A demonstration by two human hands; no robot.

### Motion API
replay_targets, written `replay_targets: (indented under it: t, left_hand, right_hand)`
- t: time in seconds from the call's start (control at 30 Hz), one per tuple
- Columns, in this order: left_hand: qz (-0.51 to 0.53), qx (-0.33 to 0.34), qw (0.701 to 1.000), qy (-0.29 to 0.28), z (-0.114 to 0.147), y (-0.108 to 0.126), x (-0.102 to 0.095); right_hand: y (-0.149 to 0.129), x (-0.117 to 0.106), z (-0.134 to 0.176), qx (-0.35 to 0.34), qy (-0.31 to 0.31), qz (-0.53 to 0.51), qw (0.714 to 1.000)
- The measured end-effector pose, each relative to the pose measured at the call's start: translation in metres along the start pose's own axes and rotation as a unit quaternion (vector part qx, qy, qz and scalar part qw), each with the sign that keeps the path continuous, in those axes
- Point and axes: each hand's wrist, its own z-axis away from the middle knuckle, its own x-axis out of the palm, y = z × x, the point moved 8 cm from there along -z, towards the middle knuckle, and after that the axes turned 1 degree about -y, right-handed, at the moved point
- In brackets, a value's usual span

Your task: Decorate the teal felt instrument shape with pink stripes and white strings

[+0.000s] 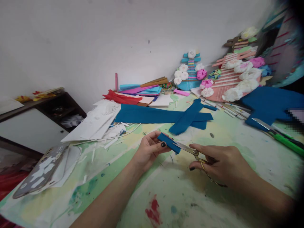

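Between the thumb and fingers of my left hand (150,148) is a small blue paper strip (169,143), folded flat. My right hand (220,161) grips a pair of gold-handled scissors (195,152). Their blades point left and meet the strip near its right end; whether they are cutting into it cannot be made out. Just beyond my hands lie a long blue paper strip (147,114) and a shorter blue strip (186,118) crossing over it.
White paper sheets (95,122) and scraps lie left, with coloured paper (135,95) behind. Flower-decorated paper instruments (190,74) stand against the wall. At right are several pens (229,110), a green-handled cutting tool (288,144) and a large blue sheet (268,103). A patterned case (40,171) sits at the left edge.
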Motion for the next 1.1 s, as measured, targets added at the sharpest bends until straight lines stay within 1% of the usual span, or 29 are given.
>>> replay_targets:
  t: [0.2, 0.47, 0.57, 0.7, 0.77, 0.93, 1.1]
  left_hand:
    - [0.001, 0.001, 1.0, 0.009, 0.0, 0.001, 0.0]
    - [0.006, 0.001, 1.0, 0.007, 0.0, 0.0, -0.001]
    - [0.005, -0.001, 1.0, 0.007, 0.0, 0.0, -0.002]
    - [0.001, 0.004, 1.0, 0.005, 0.0, 0.001, -0.002]
    - [0.001, 0.007, 1.0, 0.002, 0.0, 0.001, -0.002]
    - [-0.003, 0.004, 1.0, 0.01, 0.001, 0.002, -0.001]
    - [-0.004, 0.007, 1.0, 0.007, 0.001, 0.003, 0.001]
  right_hand:
    - [-0.001, 0.0, 0.0, -0.011, 0.003, 0.016, 1.0]
    - [-0.006, -0.003, 0.0, -0.033, 0.03, 0.041, 0.998]
    - [-0.004, -0.004, -0.001, -0.017, 0.028, 0.036, 0.999]
    - [0.005, -0.006, 0.0, 0.032, 0.032, 0.015, 0.999]
    - [0.007, -0.006, 0.001, 0.044, 0.03, -0.003, 0.999]
    - [0.004, -0.003, 0.001, 0.046, 0.002, -0.022, 0.999]
    - [0.0, -0.002, 0.001, 0.026, 0.006, 0.014, 1.0]
